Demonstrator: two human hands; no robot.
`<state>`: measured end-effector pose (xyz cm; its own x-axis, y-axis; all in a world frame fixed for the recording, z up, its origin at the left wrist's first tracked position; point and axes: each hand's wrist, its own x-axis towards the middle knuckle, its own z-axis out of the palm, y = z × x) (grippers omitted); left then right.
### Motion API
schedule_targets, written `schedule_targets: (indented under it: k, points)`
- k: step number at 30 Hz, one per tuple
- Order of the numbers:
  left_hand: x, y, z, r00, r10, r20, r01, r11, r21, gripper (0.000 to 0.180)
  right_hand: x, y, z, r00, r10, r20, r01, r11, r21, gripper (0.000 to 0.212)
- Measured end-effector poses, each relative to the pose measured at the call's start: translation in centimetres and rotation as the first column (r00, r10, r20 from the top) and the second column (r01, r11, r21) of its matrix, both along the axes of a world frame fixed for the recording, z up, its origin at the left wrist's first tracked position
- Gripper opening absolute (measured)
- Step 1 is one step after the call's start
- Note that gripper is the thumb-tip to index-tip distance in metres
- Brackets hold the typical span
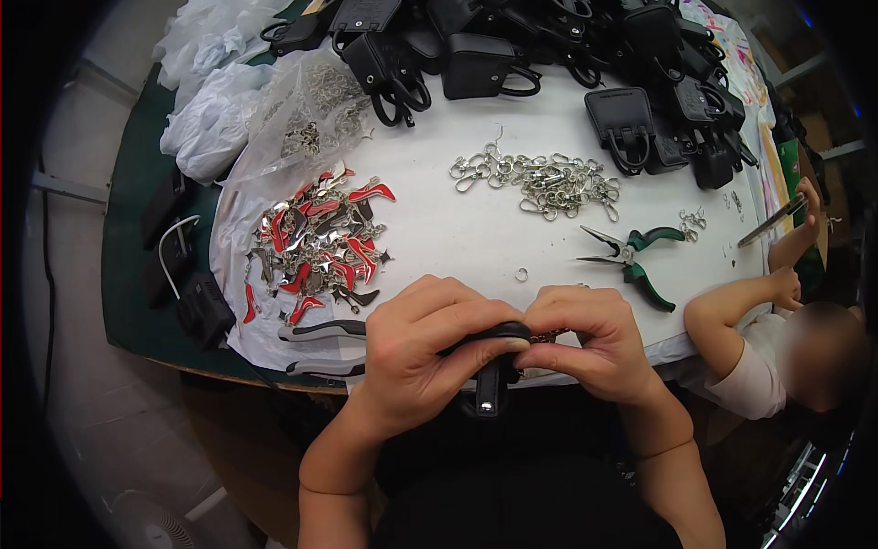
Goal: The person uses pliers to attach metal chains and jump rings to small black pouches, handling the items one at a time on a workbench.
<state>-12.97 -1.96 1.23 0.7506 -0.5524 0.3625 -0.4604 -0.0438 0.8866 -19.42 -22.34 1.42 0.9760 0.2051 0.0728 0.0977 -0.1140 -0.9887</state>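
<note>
Between my two hands, close to the table's front edge, is a small black leather bag (487,395), mostly hidden by my fingers; a strap with a metal snap hangs below them. My left hand (430,343) is closed round the bag, thumb on its edge. Pressed against its other side, my right hand (594,340) pinches a small reddish charm with metal links (549,337), only partly visible. Grey-handled pliers (322,331) lie beside my left hand, their jaws hidden. Beyond my right hand, green-handled pliers (631,252) rest with jaws apart. A loose metal ring (521,274) lies nearby.
Red and dark high-heel charms (320,238) are heaped at left, near a clear plastic bag (315,105) of metal parts. Silver swivel clasps (558,178) lie mid-table. Several black mini bags (485,66) crowd the far side. Another person (736,339) leans in at right, holding a flat object (771,221).
</note>
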Motion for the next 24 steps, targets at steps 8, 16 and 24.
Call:
schedule_targets:
  k: [8,16,24]
  points:
    - [-0.1,-0.1,-0.6,0.98,0.062,0.189,-0.055,0.998,-0.04,0.025,-1.3,1.2,-1.2,0.989,-0.148,-0.002,0.147,0.986,0.079,0.019]
    - [-0.4,0.5,-1.0,0.961,0.102,0.258,-0.078,0.992,-0.1,0.027,-1.6,1.4,-0.3,0.982,-0.177,0.069,0.173,0.983,0.057,0.021]
    - [-2.1,0.5,-0.7,0.996,-0.013,0.084,0.014,1.0,-0.01,0.039,-1.9,0.9,0.1,0.945,-0.093,0.314,0.166,0.963,-0.211,0.033]
